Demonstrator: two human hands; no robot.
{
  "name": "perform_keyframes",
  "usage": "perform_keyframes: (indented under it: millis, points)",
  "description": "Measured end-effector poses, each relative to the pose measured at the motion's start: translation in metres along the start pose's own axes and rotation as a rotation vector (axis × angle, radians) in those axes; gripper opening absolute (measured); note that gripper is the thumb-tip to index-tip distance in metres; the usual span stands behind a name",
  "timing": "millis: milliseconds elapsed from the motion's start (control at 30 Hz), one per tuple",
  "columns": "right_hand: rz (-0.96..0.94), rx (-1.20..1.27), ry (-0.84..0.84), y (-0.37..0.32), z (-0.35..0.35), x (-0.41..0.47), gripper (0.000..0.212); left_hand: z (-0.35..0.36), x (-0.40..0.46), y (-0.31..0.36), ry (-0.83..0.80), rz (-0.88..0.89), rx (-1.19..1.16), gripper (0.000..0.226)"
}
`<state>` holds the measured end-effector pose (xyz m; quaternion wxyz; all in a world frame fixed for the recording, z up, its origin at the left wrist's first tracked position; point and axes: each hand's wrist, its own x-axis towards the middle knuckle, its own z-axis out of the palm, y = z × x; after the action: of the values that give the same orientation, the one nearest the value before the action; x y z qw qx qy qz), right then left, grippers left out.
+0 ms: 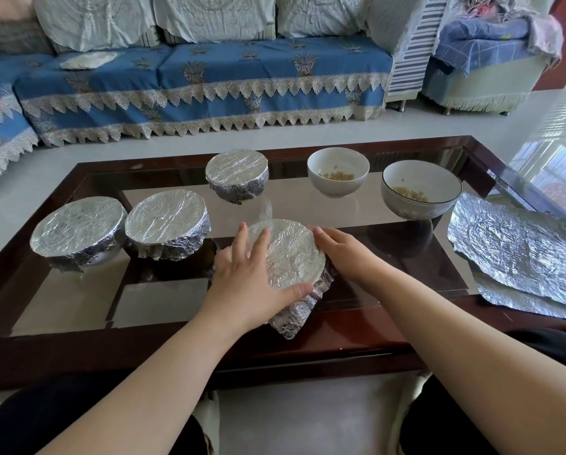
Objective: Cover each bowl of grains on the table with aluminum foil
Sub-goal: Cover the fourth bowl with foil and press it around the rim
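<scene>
A bowl under crinkled aluminum foil [291, 254] stands near the front middle of the glass table. My left hand [252, 284] presses the foil against its left side, thumb on the front rim. Against its right side rests my right hand [344, 251]. A loose foil corner hangs down at the front. Three foil-covered bowls stand to the left and behind [78, 228], [166, 221], [237, 174]. Two white bowls with yellowish grains are uncovered, one at the back [338, 165] and one to the right [421, 185].
Loose foil sheets [518, 251] lie at the right end of the dark-framed glass table [163, 300]. A blue-covered sofa [209, 80] stands beyond the table. My knees are under the front edge.
</scene>
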<state>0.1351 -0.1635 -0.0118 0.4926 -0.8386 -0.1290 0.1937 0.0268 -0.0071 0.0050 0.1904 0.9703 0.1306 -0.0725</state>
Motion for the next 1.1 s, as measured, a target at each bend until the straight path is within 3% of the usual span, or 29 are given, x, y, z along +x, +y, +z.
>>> perform_keyframes:
  millis: [167, 300, 467, 667, 867, 1100]
  points:
    - [-0.015, -0.006, 0.150, 0.005, -0.009, 0.009, 0.058, -0.013, 0.002, -0.012, 0.020, 0.045, 0.170, 0.124]
    - [-0.183, -0.081, 0.310, 0.009, -0.007, 0.002, 0.030, -0.010, 0.013, -0.013, 0.093, 0.195, 0.202, 0.131]
    - [-0.384, -0.276, 0.263, 0.018, 0.014, -0.016, 0.034, 0.002, 0.023, -0.007, 0.033, 0.268, 0.242, 0.131]
    - [-0.214, -0.023, 0.209, 0.029, 0.022, -0.021, 0.037, 0.007, 0.024, -0.006, -0.008, 0.224, 0.282, 0.122]
    - [-0.212, 0.062, 0.158, 0.033, 0.011, -0.015, 0.026, 0.007, 0.024, -0.005, -0.007, 0.205, 0.292, 0.117]
    - [-0.209, 0.158, 0.307, 0.036, 0.023, -0.012, 0.020, 0.008, 0.025, -0.006, 0.000, 0.205, 0.299, 0.118]
